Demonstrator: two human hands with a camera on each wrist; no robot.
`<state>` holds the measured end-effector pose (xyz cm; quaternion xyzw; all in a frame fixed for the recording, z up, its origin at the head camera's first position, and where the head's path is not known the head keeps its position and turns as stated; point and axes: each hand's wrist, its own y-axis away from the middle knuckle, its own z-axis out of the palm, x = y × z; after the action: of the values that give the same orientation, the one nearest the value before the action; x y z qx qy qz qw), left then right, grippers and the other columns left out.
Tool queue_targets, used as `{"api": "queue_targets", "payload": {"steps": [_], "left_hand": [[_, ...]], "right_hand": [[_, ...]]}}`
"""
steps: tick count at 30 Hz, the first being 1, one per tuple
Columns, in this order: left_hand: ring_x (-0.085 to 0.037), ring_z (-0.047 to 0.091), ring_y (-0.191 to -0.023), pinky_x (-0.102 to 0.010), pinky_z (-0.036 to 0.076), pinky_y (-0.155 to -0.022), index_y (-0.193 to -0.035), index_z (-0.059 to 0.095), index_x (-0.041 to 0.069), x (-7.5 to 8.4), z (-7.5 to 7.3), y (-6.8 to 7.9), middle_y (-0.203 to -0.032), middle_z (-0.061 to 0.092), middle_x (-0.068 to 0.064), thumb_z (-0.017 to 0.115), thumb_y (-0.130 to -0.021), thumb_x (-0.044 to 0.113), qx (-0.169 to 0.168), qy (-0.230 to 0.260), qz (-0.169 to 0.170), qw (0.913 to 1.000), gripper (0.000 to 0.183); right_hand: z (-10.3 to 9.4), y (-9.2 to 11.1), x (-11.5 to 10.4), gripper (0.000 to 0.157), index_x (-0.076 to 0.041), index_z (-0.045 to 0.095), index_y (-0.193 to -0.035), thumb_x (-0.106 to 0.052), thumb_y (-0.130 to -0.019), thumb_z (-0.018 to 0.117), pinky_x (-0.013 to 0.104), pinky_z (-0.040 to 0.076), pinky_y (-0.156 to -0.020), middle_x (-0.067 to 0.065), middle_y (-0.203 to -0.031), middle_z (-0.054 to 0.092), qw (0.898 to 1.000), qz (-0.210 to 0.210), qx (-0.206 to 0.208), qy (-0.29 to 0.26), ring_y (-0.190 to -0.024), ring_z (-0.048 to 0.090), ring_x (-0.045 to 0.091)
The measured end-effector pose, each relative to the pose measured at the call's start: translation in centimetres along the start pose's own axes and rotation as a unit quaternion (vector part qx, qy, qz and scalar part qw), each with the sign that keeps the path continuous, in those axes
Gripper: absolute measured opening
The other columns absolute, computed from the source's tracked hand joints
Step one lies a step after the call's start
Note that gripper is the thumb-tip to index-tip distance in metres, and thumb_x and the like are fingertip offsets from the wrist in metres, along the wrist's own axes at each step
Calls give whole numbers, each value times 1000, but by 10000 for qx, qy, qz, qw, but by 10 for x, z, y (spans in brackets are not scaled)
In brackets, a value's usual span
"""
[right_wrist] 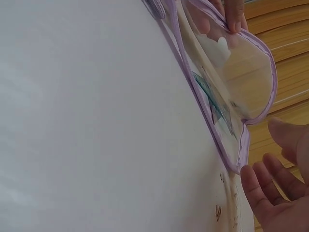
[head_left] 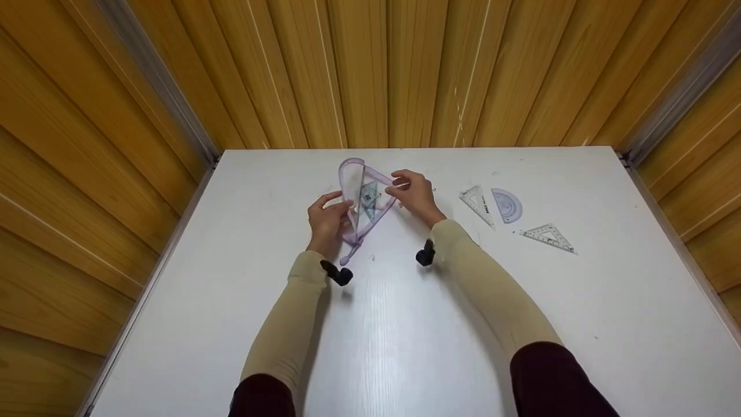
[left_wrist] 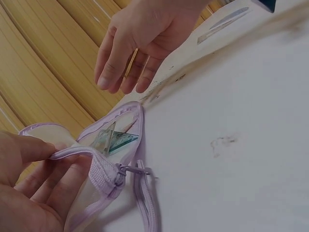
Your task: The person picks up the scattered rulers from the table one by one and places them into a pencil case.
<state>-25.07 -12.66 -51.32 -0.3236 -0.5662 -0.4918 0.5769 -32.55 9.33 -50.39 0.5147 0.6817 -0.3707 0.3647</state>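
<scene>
A clear zip pouch point(head_left: 351, 182) with lilac trim is held open over the white table. My left hand point(head_left: 329, 220) grips its near left edge, thumb and fingers pinching the zip border point(left_wrist: 72, 151). Inside the pouch lie a teal set square point(head_left: 369, 200) and a clear pointed piece point(left_wrist: 110, 137). My right hand point(head_left: 415, 194) is by the pouch's right end, its fingers loosely bent with nothing between them. In the left wrist view a gap shows between those fingers and the pouch. A lilac zip tail point(head_left: 347, 258) hangs from the near end.
To the right on the white table point(head_left: 405, 324) lie a clear set square point(head_left: 485, 214), a half-round protractor point(head_left: 507, 206) and another clear set square point(head_left: 560, 241). Wood-look panels point(head_left: 405, 75) rise behind the table and at both sides.
</scene>
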Motion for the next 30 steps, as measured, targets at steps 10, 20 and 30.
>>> {"api": "queue_targets", "payload": {"steps": [10,20,30], "left_hand": [[-23,71,-78,-28,55,-62,-132,66,1,3,-2,1,-101,76,-19,77,-90,8,24,24,-59,10000,43],[-24,73,-80,-28,56,-63,-131,66,0,-1,-1,2,-98,76,-17,78,-90,7,10,198,-122,9997,44],[-25,74,-79,-28,57,-62,-131,65,-2,-1,0,6,-99,76,-20,76,-91,6,-127,250,64,9996,42]], "right_hand": [[-21,6,4,48,-5,62,-138,-18,-95,77,39,56,-92,13,-126,69,9996,253,-9,91,-112,67,27],[-48,15,14,46,-4,64,-135,-18,-94,78,41,54,-96,14,-122,70,9986,304,295,329,-110,67,28],[-79,26,25,47,-4,63,-137,-20,-94,77,44,52,-99,16,-124,70,9970,474,497,368,-113,66,32]]}}
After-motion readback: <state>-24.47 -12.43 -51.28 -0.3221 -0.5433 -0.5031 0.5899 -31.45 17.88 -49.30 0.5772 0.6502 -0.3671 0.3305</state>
